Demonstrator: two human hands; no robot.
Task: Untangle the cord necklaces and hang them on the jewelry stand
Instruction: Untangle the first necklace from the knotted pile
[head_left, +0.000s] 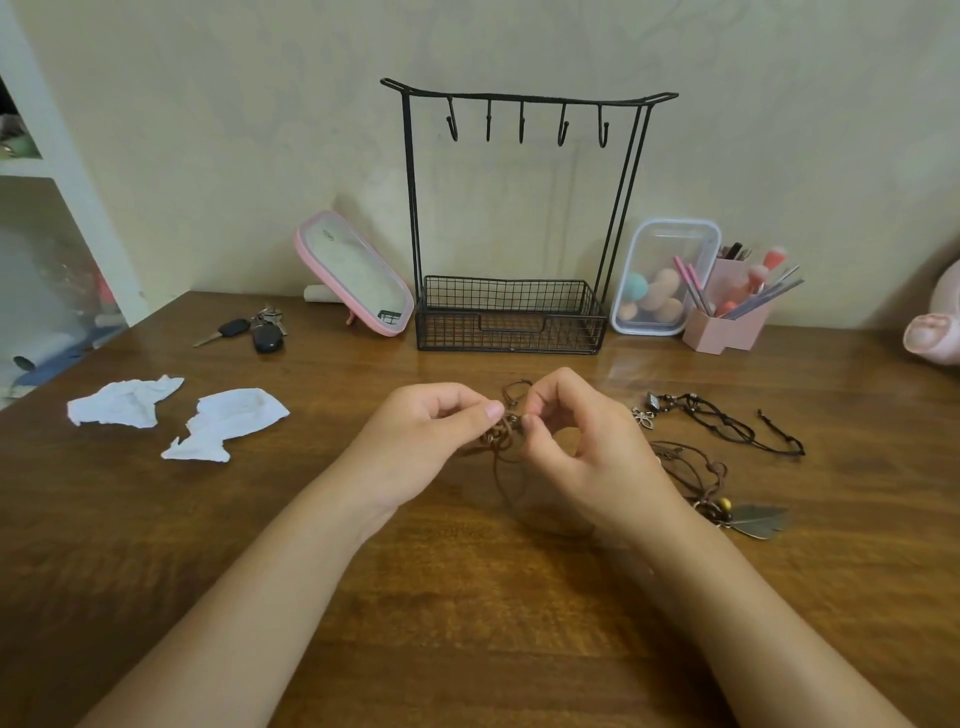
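Head view showed left hand (415, 441) and right hand (582, 441) pinching the brown cord knot (501, 434), raised off the desk (467, 597) to loosen it.

Apparently knotted brown cord necklace (497, 435) before upright black stand (509, 317).

Left forearm (249, 587), lower left of frame, and right forearm (727, 597), lower right, were bare to frame edge. Left hand (426, 431) and right hand (582, 436) at centre were bare. Nails were short; left thumbnail (493, 410) showed plainly.
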